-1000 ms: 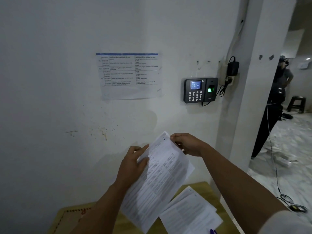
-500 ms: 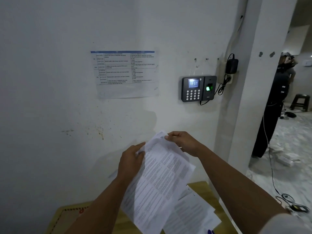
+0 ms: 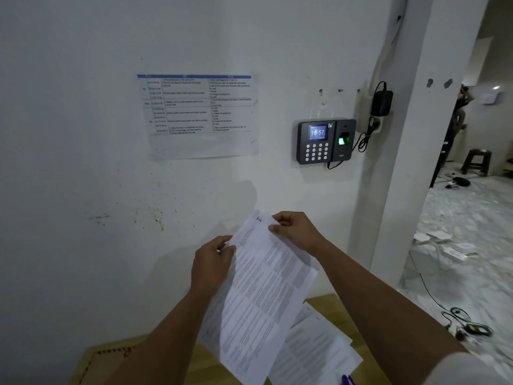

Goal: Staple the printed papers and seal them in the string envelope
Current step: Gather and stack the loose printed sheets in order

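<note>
Both hands hold a few printed papers up in front of the wall, above the table. My left hand grips their left edge, thumb on the front. My right hand pinches the top right corner, next to a handwritten "1". More printed sheets lie on the wooden table below. A brown envelope with a red mark lies at the table's left end. A purple object pokes in at the bottom edge; I cannot tell what it is.
The white wall stands right behind the table, with a taped schedule sheet and a fingerprint clock. A pillar rises on the right. Beyond it are a littered floor, cables, a stool and a person.
The held papers and both hands have shifted slightly. My left thumb now lies on the front of the sheet edge. The person in the doorway has moved farther back.
</note>
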{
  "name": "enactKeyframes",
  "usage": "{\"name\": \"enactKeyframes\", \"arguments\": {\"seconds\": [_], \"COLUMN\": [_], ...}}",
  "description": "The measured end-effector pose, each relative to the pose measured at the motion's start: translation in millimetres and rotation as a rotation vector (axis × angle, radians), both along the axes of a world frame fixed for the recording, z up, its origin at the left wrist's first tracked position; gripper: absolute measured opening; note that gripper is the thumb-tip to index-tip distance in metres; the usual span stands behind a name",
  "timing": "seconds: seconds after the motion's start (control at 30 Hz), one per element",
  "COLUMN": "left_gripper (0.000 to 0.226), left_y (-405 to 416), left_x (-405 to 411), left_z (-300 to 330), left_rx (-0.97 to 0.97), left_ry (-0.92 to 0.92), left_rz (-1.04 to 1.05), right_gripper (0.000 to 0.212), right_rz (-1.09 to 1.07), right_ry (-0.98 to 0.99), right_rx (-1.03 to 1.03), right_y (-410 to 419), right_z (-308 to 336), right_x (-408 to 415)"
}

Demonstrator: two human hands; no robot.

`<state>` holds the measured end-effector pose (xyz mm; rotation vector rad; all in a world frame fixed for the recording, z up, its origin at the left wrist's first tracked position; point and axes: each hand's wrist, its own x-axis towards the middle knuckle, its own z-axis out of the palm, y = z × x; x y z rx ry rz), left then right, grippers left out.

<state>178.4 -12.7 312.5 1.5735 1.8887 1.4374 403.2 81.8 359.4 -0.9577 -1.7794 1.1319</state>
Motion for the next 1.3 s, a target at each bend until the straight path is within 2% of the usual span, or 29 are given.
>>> {"name": "enactKeyframes", "arguments": {"seconds": [0.1, 0.13, 0.27, 0.4, 0.53, 0.63, 0.73, 0.87, 0.97, 1.13, 1.3], "left_gripper": [0.027, 0.030, 0.037, 0.030, 0.029, 0.040, 0.059, 0.065, 0.066, 0.058, 0.058], "left_y": [8, 10, 11, 24, 33, 37, 40, 44, 61, 86, 106], "left_x": [-12, -18, -35, -52, -62, -68, -72, -68, -60, -32, -8], "left_z": [-8, -10, -15, -23, -33, -43, -60, -79, -103, -137, -175], "left_rx": [0.009, 0.018, -0.025, -0.013, -0.026, -0.023, -0.034, -0.044, -0.058, -0.199, -0.406], "left_ry": [0.270, 0.296, 0.133, 0.150, 0.152, 0.162, 0.295, 0.396, 0.340, 0.156, 0.103], "left_rz": [0.095, 0.072, -0.287, -0.290, -0.318, -0.369, -0.424, -0.474, -0.550, -0.594, -0.660], "right_gripper": [0.018, 0.019, 0.022, 0.021, 0.036, 0.039, 0.042, 0.039, 0.036, 0.044, 0.038], "right_rz": [-0.008, -0.013, -0.053, -0.062, -0.077, -0.115, -0.137, -0.238, -0.317, -0.267, -0.309], "right_ry": [-0.016, -0.030, -0.036, -0.089, -0.239, -0.290, -0.309, -0.280, -0.292, -0.498, -0.413], "right_rx": [0.008, 0.011, -0.010, -0.002, 0.074, 0.103, 0.087, 0.025, -0.047, -0.184, -0.322], "right_y": [5, 8, 17, 19, 17, 16, 16, 11, 10, 21, 45], "right_z": [0, 0, 2, 2, -12, -23, -38, -64, -84, -129, -180], "right_x": [-8, -11, -19, -30, -41, -47, -50, -38, -22, 5, 31]}}
